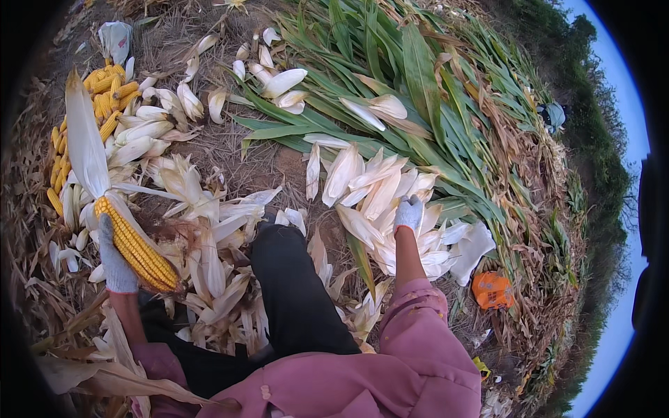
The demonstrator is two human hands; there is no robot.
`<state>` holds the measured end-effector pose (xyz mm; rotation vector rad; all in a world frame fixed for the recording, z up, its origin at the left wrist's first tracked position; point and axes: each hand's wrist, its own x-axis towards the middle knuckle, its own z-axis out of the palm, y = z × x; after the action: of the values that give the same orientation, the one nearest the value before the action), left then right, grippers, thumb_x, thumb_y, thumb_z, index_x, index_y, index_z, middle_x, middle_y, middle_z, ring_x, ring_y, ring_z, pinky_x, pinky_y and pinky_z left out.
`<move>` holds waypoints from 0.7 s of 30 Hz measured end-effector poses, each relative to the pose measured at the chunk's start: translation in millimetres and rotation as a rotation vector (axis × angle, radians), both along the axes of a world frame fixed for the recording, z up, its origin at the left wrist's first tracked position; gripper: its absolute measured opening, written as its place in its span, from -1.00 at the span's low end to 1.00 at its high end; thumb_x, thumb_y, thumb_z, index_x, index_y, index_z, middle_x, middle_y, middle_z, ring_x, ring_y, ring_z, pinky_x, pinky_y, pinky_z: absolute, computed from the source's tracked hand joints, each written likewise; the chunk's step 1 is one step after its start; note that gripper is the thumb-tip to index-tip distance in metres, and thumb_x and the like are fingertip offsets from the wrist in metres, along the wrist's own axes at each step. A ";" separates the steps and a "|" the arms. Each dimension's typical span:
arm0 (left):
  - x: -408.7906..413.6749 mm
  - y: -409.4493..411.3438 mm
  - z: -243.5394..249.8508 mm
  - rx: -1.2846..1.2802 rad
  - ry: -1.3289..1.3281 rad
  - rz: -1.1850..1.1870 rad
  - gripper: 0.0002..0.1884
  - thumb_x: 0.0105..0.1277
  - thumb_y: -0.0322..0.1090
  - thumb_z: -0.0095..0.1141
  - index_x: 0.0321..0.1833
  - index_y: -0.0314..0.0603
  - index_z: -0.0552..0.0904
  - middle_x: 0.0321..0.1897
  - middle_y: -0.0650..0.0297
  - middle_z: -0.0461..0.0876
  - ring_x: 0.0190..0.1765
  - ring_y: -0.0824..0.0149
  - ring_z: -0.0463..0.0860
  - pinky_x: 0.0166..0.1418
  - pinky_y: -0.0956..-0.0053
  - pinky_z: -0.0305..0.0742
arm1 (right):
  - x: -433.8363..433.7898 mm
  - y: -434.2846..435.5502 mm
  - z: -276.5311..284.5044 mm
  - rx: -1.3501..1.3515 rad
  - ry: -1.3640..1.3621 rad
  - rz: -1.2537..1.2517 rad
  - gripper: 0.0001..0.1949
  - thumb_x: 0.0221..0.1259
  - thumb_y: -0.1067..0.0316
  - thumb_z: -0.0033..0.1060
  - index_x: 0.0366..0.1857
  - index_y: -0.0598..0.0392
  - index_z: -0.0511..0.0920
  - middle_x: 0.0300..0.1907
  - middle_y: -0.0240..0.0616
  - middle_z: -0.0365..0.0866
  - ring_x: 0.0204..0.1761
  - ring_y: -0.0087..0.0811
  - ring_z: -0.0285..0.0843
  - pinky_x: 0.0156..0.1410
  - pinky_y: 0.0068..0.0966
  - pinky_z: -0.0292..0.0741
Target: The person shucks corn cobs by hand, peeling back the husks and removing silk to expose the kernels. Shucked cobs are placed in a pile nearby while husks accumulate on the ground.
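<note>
My left hand [117,258], in a pale knitted work glove, holds a yellow corn ear [137,248] at the left. Its pale husk [86,141] is peeled back and points up and away from the kernels. At the centre right my right hand [409,213], gloved alike, reaches onto a heap of ears in pale husks [373,185]. Its fingers look curled against the husks; whether they grip one I cannot tell. Loose peeled husks [209,261] lie on the ground between the hands.
Husked yellow ears [107,94] are piled at the upper left, beside ears in husks [141,136]. Green corn stalks [418,89] cover the ground ahead. An orange bag [492,290] and a white bag [470,251] lie at the right. My bent knee [285,256] is between my hands.
</note>
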<state>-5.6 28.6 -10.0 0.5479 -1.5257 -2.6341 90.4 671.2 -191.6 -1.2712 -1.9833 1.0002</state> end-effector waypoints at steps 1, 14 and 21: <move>-6.2 1.4 -6.5 0.009 0.013 0.006 -0.48 0.40 0.06 0.06 0.24 -0.16 0.45 -0.11 0.30 0.59 -0.13 0.39 0.62 -0.02 0.50 0.58 | 18.3 -0.1 3.5 -0.103 0.040 0.013 -0.60 0.28 0.32 0.05 0.10 0.39 0.46 -0.12 -0.05 0.64 -0.13 -0.26 0.61 0.00 -0.43 0.53; 4.5 -18.4 -14.8 0.280 0.173 0.041 -0.54 0.39 0.00 0.11 0.19 -0.14 0.49 -0.09 0.29 0.61 -0.07 0.38 0.62 0.04 0.42 0.58 | -85.8 -361.1 232.4 -0.254 -0.209 1.562 -0.67 0.31 0.21 0.16 0.09 0.10 0.55 -0.09 -0.18 0.67 -0.06 -0.35 0.62 0.09 -0.46 0.51; 6.4 -39.4 -7.4 0.451 0.317 0.047 -0.50 0.31 0.00 0.18 0.18 -0.15 0.49 -0.10 0.30 0.63 -0.07 0.36 0.64 0.05 0.40 0.58 | -137.2 -478.6 219.7 0.162 -0.500 2.039 -0.32 0.10 -0.29 0.22 -0.02 0.23 0.56 -0.11 0.11 0.63 -0.07 -0.04 0.60 0.07 -0.26 0.48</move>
<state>0.8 -10.8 -17.5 0.1609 -0.8285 -2.8578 -46.8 192.7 28.1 1.2951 -3.3336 1.0914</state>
